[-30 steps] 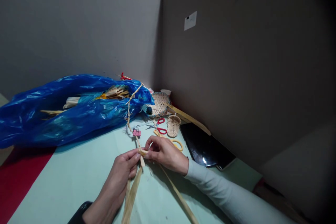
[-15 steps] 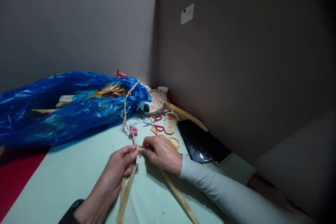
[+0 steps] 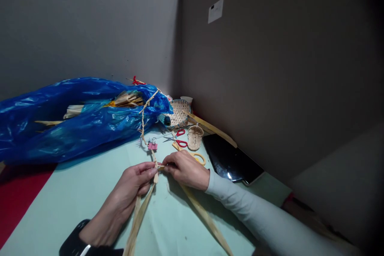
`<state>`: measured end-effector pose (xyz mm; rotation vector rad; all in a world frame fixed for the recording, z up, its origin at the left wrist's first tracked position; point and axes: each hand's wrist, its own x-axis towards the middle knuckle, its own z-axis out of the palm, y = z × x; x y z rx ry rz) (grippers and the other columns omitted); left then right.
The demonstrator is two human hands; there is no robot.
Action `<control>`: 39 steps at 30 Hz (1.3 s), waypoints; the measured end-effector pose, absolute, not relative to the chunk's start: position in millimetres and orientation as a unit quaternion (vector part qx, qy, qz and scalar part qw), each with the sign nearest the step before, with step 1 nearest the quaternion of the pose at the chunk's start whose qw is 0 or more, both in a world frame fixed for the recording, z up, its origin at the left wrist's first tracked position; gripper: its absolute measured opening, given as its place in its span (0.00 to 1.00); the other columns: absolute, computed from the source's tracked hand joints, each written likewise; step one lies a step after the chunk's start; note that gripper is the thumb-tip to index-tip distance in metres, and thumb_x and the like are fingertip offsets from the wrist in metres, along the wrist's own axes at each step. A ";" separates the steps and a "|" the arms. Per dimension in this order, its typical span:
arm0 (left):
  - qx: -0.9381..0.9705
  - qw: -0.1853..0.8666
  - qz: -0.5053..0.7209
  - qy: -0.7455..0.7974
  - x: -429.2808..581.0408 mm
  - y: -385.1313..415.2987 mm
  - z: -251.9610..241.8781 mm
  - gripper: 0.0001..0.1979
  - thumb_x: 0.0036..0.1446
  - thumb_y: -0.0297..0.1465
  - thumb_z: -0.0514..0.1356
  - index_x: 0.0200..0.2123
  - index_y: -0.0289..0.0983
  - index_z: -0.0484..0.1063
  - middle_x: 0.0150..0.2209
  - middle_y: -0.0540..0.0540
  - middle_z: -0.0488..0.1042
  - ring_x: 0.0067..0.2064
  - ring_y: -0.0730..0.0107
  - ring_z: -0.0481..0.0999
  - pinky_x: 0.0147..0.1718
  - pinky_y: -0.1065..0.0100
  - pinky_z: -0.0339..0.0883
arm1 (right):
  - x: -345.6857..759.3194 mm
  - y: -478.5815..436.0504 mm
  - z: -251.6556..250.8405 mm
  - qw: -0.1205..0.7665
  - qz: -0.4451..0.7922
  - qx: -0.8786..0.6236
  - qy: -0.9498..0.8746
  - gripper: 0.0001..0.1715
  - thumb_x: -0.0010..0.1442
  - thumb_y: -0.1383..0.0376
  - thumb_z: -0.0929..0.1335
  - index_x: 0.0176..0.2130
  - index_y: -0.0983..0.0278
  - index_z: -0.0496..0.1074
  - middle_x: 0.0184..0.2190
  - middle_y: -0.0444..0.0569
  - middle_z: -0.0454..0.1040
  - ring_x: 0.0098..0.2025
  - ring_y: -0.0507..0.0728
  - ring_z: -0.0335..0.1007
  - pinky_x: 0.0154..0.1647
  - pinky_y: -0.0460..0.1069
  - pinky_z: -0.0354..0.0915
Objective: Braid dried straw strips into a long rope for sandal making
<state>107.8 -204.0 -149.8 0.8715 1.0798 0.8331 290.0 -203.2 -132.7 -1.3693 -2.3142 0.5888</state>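
Observation:
A pale braided strip (image 3: 143,122) runs from the blue bag down through a pink binder clip (image 3: 152,145) to my fingers. My left hand (image 3: 135,184) pinches the braid's lower end between thumb and fingers. To its right, my right hand (image 3: 186,168) pinches a short stretch of strand pulled sideways from the braid. Loose flat strands (image 3: 139,220) hang below my left hand toward the front edge. Another long strand (image 3: 204,216) runs from under my right hand to the lower right.
A blue plastic bag (image 3: 87,128) with dried strips lies at the left. Behind my hands are red scissors (image 3: 181,143), yellow handles (image 3: 199,159), a small woven piece (image 3: 195,138) and a woven basket (image 3: 179,113). A black tablet (image 3: 231,160) lies at the right.
The whole view has shifted slightly, and more of the left wrist's dark band shows. Both hands keep their pinch on the braid and strand, with a little more strand between them.

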 end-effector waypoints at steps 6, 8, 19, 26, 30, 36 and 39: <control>0.411 0.695 0.344 0.479 104.2 -201.9 -150.5 0.22 0.38 0.36 0.73 0.35 0.30 0.74 0.19 0.55 0.65 0.16 0.88 0.49 0.16 0.78 0.36 | 286.1 -208.8 -128.9 0.183 0.164 -0.491 -0.836 0.17 0.57 0.71 0.62 0.40 0.65 0.78 0.35 0.54 0.79 0.35 0.55 0.72 0.34 0.47 0.57; 0.417 0.687 0.341 0.488 104.8 -202.1 -149.9 0.22 0.38 0.37 0.73 0.35 0.31 0.74 0.19 0.55 0.65 0.16 0.88 0.49 0.16 0.78 0.36 | 284.1 -211.3 -128.0 0.174 0.142 -0.496 -0.839 0.17 0.56 0.72 0.62 0.39 0.66 0.78 0.35 0.54 0.79 0.35 0.56 0.72 0.34 0.47 0.56; 0.446 0.586 0.380 0.560 124.4 -208.2 -148.4 0.17 0.35 0.34 0.69 0.29 0.32 0.71 0.15 0.58 0.63 0.15 0.85 0.51 0.14 0.78 0.40 | 278.9 -217.1 -131.1 0.142 0.053 -0.521 -0.840 0.13 0.56 0.67 0.62 0.31 0.66 0.75 0.30 0.52 0.76 0.28 0.56 0.69 0.25 0.49 0.48; 0.436 0.562 0.413 0.568 129.8 -212.5 -147.4 0.10 0.38 0.31 0.66 0.25 0.32 0.73 0.14 0.57 0.63 0.15 0.85 0.51 0.14 0.78 0.39 | 279.5 -220.2 -128.0 0.150 0.090 -0.524 -0.834 0.14 0.56 0.67 0.62 0.35 0.64 0.77 0.31 0.51 0.77 0.31 0.56 0.70 0.27 0.49 0.48; 0.432 0.570 0.415 0.563 127.9 -211.5 -149.1 0.12 0.38 0.34 0.66 0.25 0.32 0.73 0.13 0.57 0.62 0.15 0.85 0.50 0.14 0.77 0.39 | 280.5 -216.5 -130.3 0.165 0.124 -0.523 -0.827 0.17 0.60 0.64 0.61 0.37 0.64 0.78 0.31 0.51 0.78 0.31 0.55 0.70 0.27 0.48 0.49; 0.451 0.556 0.420 0.558 125.7 -211.2 -150.9 0.17 0.37 0.38 0.68 0.28 0.31 0.76 0.13 0.58 0.62 0.15 0.84 0.47 0.15 0.76 0.37 | 283.4 -213.4 -129.0 0.162 0.147 -0.526 -0.822 0.17 0.61 0.64 0.61 0.33 0.64 0.77 0.26 0.50 0.77 0.26 0.53 0.66 0.25 0.47 0.48; 0.460 0.538 0.429 0.562 126.2 -212.0 -153.4 0.15 0.39 0.36 0.68 0.29 0.32 0.78 0.16 0.55 0.67 0.17 0.81 0.55 0.16 0.75 0.45 | 281.7 -215.2 -127.8 0.167 0.134 -0.545 -0.810 0.17 0.60 0.64 0.61 0.30 0.65 0.76 0.24 0.50 0.76 0.25 0.52 0.65 0.25 0.47 0.47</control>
